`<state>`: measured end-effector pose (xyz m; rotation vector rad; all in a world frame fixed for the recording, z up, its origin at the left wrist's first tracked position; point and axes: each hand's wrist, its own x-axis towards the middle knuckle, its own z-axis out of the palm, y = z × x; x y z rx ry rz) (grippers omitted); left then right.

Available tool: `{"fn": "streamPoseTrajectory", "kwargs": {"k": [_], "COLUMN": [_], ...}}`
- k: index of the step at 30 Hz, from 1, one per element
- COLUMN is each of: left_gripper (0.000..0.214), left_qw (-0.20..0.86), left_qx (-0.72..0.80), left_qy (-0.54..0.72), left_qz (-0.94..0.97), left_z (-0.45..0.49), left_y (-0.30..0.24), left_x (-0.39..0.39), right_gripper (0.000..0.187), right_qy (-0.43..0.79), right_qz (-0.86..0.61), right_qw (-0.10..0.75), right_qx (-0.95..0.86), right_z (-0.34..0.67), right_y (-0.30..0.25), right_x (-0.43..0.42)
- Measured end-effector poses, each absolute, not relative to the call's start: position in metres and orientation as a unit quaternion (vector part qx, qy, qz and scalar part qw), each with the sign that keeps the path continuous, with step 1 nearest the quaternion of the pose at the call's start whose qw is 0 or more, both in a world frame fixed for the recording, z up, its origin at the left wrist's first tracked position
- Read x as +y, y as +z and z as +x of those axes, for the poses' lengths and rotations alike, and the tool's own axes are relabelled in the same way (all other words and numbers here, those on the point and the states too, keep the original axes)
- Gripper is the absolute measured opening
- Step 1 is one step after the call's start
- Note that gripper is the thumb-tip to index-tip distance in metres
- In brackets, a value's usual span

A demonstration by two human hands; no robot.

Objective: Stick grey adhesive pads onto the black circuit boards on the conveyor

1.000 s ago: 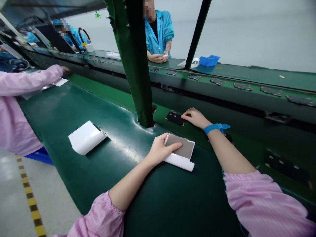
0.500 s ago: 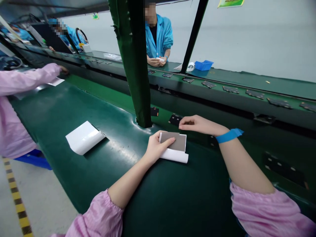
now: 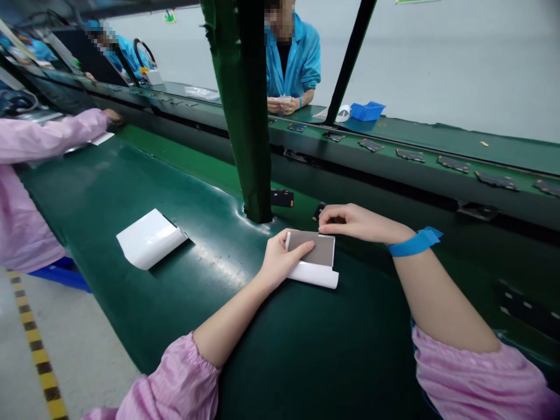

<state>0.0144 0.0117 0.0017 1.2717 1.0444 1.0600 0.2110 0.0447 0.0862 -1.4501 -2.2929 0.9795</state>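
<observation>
Left hand (image 3: 279, 254): my thumb pressed flat on the gray sheet (image 3: 322, 254), fingers closed beneath it.
Gray sheet: it sat above the green table (image 3: 301, 350), its white backing (image 3: 315, 275) curled along the near side.
Right hand (image 3: 356, 223): my thumb and forefinger were narrow, at the sheet's far edge; whether they gripped anything, I cannot tell.
Green post (image 3: 242, 111): it rose just beyond my left hand, blocking part of the far ledge (image 3: 472, 131).
Dark boards: one (image 3: 283, 198) lay beside the post's foot; another (image 3: 318, 211) was partly hidden behind my right fingers.
White sheet (image 3: 149, 238): it lay curled on the table, well left of my hands.
Across from me: a person in blue (image 3: 306, 55) held something small and white, near a blue tray (image 3: 368, 111).
Far left: a pink sleeve (image 3: 48, 137) reached over the table.
</observation>
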Motion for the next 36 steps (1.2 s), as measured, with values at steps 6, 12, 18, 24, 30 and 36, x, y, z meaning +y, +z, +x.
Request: {"fn": "streamPoseTrajectory", "kwargs": {"k": [6,12,18,24,30,36], "left_gripper": [0.021,0.018,0.016,0.016,0.016,0.016], "left_qw": [0.585,0.603,0.6,0.601,0.599,0.603], "left_qx": [0.429,0.422,0.408,0.409,0.415,0.412], "left_qy": [0.438,0.427,0.431,0.43,0.419,0.42], "left_qz": [0.531,0.525,0.535,0.535,0.542,0.539], "left_z": [0.016,0.018,0.018,0.017,0.016,0.016], "left_y": [0.001,0.001,-0.002,0.0,0.003,0.002], "left_x": [0.011,0.012,0.013,0.012,0.013,0.013], "right_gripper": [0.043,0.049,0.038,0.035,0.025,0.024], "right_qy": [0.28,0.275,0.245,0.226,0.214,0.198], "right_qz": [-0.574,-0.555,-0.578,-0.581,-0.578,-0.571], "right_qw": [0.221,0.22,0.17,0.131,0.105,0.087], "right_qx": [-0.737,-0.753,-0.76,-0.771,-0.78,-0.792], "right_z": [0.212,0.198,0.207,0.217,0.222,0.229], "right_y": [0.067,0.024,0.011,0.011,0.01,0.008], "right_x": [0.076,0.143,0.168,0.167,0.164,0.159]}}
